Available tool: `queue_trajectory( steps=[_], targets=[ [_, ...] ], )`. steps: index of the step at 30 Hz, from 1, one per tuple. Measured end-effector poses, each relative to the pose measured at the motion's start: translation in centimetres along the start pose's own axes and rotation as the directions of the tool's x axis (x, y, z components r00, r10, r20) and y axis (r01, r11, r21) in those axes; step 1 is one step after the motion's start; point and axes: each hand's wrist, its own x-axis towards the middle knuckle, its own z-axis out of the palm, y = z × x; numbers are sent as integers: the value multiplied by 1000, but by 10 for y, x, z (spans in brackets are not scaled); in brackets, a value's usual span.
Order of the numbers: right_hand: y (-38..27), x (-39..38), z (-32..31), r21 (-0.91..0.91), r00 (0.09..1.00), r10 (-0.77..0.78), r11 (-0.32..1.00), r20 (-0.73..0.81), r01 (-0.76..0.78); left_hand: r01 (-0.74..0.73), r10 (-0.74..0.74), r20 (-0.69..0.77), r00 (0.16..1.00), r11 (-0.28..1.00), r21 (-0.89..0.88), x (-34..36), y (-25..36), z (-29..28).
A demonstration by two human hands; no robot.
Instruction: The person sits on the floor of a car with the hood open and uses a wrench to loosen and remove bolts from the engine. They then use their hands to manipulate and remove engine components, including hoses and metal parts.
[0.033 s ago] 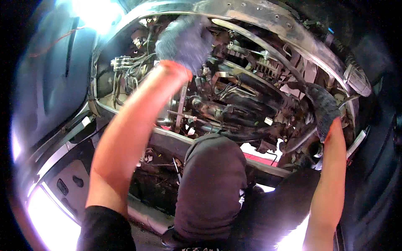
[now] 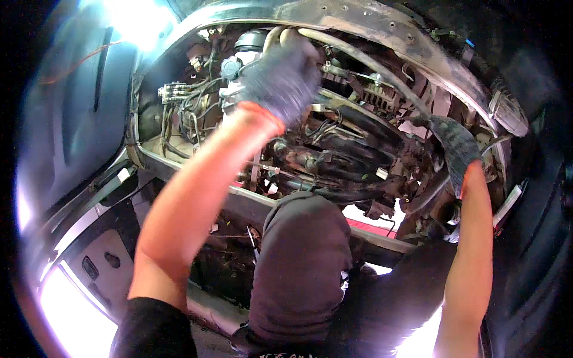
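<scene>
One long, grey-tan, tubular hose [image 2: 370, 58] arcs across the engine bay [image 2: 256, 200] of a vehicle, from just beside the left hand [image 2: 283, 83] down to the right hand [image 2: 458, 146]. The left hand wears a dark blue-grey fabric glove with an orange cuff and is blurred — its fingertips are smeared out, so whether they are spread, pressed together or pinching anything cannot be told. The right hand, in a similar dark glove, bends over at the lower stretch of the hose, touching it; its fingertips are hidden, and how far they close cannot be told. Just left of the left hand stands a round black plastic lid [image 2: 250, 40], with a round blue-grey cap [image 2: 230, 67] below it; farther left is a silver metal block with thin tubes [image 2: 173, 91]. A broad, worn metal rim [image 2: 382, 18] curves above both hands. Above and to the right of the right hand — near the rim — is an oval clear-lensed lamp [image 2: 509, 113]. Below and between the hands, a knee in dark grey cloth [image 2: 304, 256] rises.
</scene>
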Motion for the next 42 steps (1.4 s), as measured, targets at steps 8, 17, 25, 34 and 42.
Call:
queue_trajectory(
  steps=[8,17,25,34,42],
  targets=[
    [28,26,0,-230,979,69,973,193,-23,314,-218,-256,942,841,441,-27,27,1],
    [95,15,-1,96,971,222,972,-89,-213,703,-688,209,695,711,5,16,-28,-37],
    [65,-1,2,195,985,102,978,-137,-74,397,-394,-115,912,918,5,-13,-103,-11],
    [80,-17,-21,253,980,121,964,-155,-79,69,29,539,842,985,-160,-40,149,86],
    [76,-12,-17,309,992,88,949,-86,-58,-78,42,513,857,996,50,-32,167,169]
  ],
)
